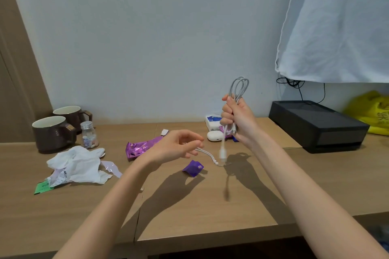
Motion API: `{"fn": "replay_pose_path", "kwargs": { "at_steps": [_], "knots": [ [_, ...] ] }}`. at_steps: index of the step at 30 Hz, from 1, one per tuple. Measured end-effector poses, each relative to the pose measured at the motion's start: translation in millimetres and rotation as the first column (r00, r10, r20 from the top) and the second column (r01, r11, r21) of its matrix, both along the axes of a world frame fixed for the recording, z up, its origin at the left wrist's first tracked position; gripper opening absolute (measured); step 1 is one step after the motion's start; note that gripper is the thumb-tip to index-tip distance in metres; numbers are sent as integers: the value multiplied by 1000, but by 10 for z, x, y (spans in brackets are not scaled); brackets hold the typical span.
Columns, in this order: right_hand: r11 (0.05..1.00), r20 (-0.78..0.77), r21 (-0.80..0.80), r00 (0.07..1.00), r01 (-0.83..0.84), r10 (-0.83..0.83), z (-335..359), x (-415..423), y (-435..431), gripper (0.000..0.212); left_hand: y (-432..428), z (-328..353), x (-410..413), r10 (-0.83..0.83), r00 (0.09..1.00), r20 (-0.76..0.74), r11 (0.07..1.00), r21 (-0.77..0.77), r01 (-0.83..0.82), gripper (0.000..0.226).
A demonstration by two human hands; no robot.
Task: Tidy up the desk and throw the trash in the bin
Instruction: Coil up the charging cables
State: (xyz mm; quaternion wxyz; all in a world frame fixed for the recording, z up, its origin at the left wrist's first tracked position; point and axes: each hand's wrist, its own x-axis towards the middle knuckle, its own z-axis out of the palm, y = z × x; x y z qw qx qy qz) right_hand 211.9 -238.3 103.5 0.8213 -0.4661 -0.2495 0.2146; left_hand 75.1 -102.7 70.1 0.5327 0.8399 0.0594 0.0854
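Note:
My right hand (237, 118) is raised above the wooden desk (189, 206), shut on a coiled grey-white cable (240, 88) whose loops stick up and whose plug end (222, 152) dangles blurred below. My left hand (179, 146) hovers open, fingers curled, over the desk's middle. Trash lies around: crumpled white tissue (77, 164) with a green slip (43, 187) at left, a shiny purple wrapper (139, 147) behind my left hand, a small purple packet (193, 168) in front. A white cord (210, 154) lies on the desk.
Two brown mugs (52, 132) and a small glass jar (88, 135) stand at back left. A tissue pack (212, 122) and white earbud case (214, 135) sit behind my right hand. A black box (315, 126), yellow bag (372, 111) and hanging white cloth (336, 27) are at right.

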Motion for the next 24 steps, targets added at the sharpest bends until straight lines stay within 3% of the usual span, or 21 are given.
{"fn": "replay_pose_path", "kwargs": {
  "at_steps": [2,4,5,6,8,9,12,15,18,20,24],
  "knots": [
    [982,151,-190,988,21,8,-8,11,-41,17,63,4,-4,62,992,114,986,148,-79,21],
    [913,309,-405,946,41,95,0,7,-93,17,123,46,-11,115,929,351,905,349,-244,32],
    [860,370,-507,915,52,163,12,-5,-120,16,158,79,-6,85,884,460,794,504,-339,41],
    [803,406,-593,881,53,242,25,-19,-145,15,193,111,11,20,851,525,625,658,-421,51],
    [694,402,-720,821,10,405,41,-51,-182,15,235,175,49,-143,835,532,293,828,-477,69],
    [644,376,-765,794,-25,478,39,-68,-187,16,245,192,64,-185,847,498,196,864,-464,75],
    [508,303,-858,725,-75,618,13,-132,-168,18,159,215,65,-253,899,357,41,933,-358,75],
    [436,226,-887,682,-151,696,-26,-203,-149,16,65,240,24,-208,967,148,37,989,-143,64],
    [423,185,-882,670,-210,719,-63,-237,-158,22,52,219,14,-177,979,100,224,973,-58,48],
    [415,175,-882,664,-222,727,-78,-233,-164,24,90,152,17,-141,988,56,304,953,-10,51],
    [378,170,-903,639,-204,750,-100,-216,-143,17,117,21,45,-120,992,30,221,975,-2,29]
  ]
}}
